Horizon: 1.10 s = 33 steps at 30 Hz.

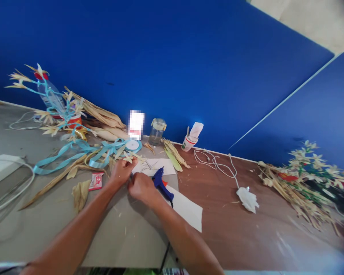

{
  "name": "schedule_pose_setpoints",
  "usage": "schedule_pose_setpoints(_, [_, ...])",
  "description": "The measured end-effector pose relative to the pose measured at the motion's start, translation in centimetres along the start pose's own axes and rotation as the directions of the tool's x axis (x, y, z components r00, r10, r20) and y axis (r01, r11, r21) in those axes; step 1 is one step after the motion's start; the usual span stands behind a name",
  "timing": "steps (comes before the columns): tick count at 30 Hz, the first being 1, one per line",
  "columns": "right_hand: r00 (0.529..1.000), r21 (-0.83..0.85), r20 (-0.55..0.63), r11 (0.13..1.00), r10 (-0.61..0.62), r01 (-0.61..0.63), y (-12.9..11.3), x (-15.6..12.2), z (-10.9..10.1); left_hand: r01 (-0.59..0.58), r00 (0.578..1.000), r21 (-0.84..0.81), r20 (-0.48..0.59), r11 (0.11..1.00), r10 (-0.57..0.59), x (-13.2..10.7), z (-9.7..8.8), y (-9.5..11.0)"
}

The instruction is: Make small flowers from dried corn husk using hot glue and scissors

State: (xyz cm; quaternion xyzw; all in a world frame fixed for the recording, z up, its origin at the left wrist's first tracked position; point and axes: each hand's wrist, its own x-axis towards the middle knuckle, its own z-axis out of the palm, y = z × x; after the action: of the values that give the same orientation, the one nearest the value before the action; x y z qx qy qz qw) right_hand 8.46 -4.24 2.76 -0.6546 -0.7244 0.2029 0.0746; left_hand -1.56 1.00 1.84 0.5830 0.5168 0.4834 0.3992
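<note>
My left hand point(120, 171) is closed in a pinch on a small dried-husk flower point(129, 157) at the table's middle. Just right of it, my right hand point(141, 187) is closed too, fingers meeting the left hand; what it holds is hidden. A blue glue gun point(161, 184) lies right beside my right hand on white paper point(186, 208). Light blue ribbon point(74, 154) trails away to the left, with a ribbon spool point(132, 145) behind my hands.
Dried husks point(103, 118) and a bottle of husk flowers point(50, 97) stand at back left. A glass jar point(156, 131), a paper cup point(189, 142), a white cable point(218, 162), a white flower point(248, 198) and a flower bunch point(306, 179) lie to the right. A blue wall stands behind.
</note>
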Motion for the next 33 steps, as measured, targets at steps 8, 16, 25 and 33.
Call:
schedule_pose_setpoints(8, [0.994,0.065,-0.025,0.992,-0.105,0.106,1.0,-2.0,-2.8,-0.02,0.998,0.022,-0.062,1.0,0.021,0.1,0.0,-1.1])
schedule_pose_setpoints(16, [0.99,-0.294,-0.118,0.955,-0.075,0.037,-0.3,0.3,-0.6,-0.071,0.995,-0.009,-0.07,0.997,0.07,-0.2,0.0,0.2])
schedule_pose_setpoints(25, [0.999,-0.253,-0.048,0.967,-0.009,-0.003,0.1,1.4,-0.9,-0.088,0.994,0.015,-0.068,0.996,0.089,-0.3,-0.2,-0.1])
schedule_pose_setpoints(33, [0.995,-0.041,-0.09,0.998,0.051,-0.055,1.8,1.3,-3.5,-0.065,0.989,0.014,-0.135,0.998,0.066,-0.6,0.0,0.5])
